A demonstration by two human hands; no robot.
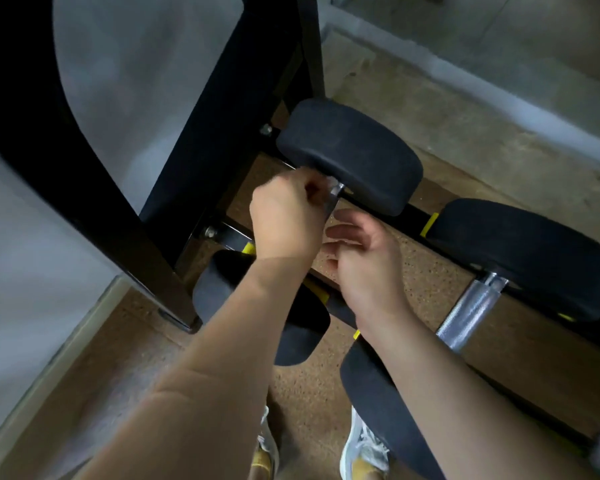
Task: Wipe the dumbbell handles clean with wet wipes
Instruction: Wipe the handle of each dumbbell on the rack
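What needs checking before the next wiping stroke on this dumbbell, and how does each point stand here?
1. Left hand grips the handle: ok, its fingers are curled round it just below the far head.
2. Wet wipe sits between the fingers and the metal: cannot tell; only a pale blurred scrap shows at the fingertips.
3. Right hand is free to help: ok, it is open and holds nothing, close beside the left.
4. The rest of the handle is reachable: cannot tell, the left hand and forearm cover it.
5. Neighbouring handle is ready for later: ok, the chrome is bare and untouched.
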